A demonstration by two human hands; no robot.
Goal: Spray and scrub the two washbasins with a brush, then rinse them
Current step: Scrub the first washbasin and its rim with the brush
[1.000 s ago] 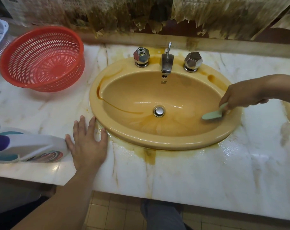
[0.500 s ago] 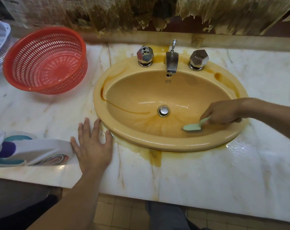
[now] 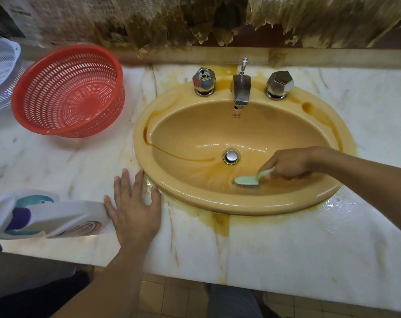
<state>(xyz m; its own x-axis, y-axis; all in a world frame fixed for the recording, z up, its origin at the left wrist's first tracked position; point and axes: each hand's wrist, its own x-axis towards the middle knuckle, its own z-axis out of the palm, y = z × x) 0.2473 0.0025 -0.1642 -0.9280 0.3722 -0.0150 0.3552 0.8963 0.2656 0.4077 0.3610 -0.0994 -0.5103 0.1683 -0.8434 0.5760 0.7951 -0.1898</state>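
Scrubbing stage, by the look of it. Right hand point(image 3: 291, 164) down inside the washbasin point(image 3: 217, 203), fingers point(image 3: 267, 167) clamped on the handle end of a small pale green brush point(image 3: 248, 179), head pressed bristle-down on the near slope of the bowl, just right of the drain point(image 3: 230, 156).

Handling guess: light plastic thing, stiff handle, springy bristles, so barely any weight to fight. Probably slick though, bowl looks wet and glossy with brownish streaks running toward the drain. Best held far back on the handle like this for reach, or closer to the head for more push on the stubborn stain line along the left wall. Basin itself: hard glazed ceramic, fixed in the counter point(image 3: 286, 249), no give, fine to lean into.

Left hand point(image 3: 133, 210) flat on the counter just beside the basin's rim, fingers spread, gripping nothing, likely just bracing. Its edge touching a white spray bottle point(image 3: 57, 219) lying on its side. Red basket point(image 3: 68, 92) well clear at the back left.

Tap point(image 3: 241, 90) not running, no rinse yet. Second basin not in view.
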